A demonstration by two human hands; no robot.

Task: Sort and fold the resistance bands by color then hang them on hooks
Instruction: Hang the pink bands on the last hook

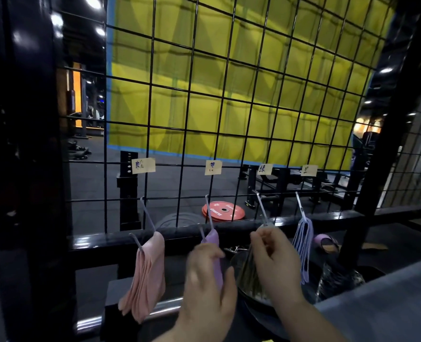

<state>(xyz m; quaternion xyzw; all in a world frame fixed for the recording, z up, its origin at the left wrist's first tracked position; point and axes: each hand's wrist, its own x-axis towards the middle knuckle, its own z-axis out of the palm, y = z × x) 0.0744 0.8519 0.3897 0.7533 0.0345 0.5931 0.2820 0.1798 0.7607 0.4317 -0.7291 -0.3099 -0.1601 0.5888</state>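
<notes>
Four metal hooks hang from a black wire grid (187, 144), each under a paper label. Folded pink bands (149, 272) hang on the leftmost hook (146, 214). Purple bands (215, 257) hang on the second hook (209, 213), and my left hand (208, 280) grips them from the left. My right hand (276, 257) pinches the top of dark green bands (247, 272) just below the tip of the third hook (262, 209). Light blue bands (303, 245) hang on the fourth hook (299, 206).
A yellow sheet (241, 70) covers the grid's back. Beyond the grid lie a red weight plate (223, 211) and a black plate on the gym floor. A black rail (229, 233) runs under the hooks. A grey surface (389, 304) sits at lower right.
</notes>
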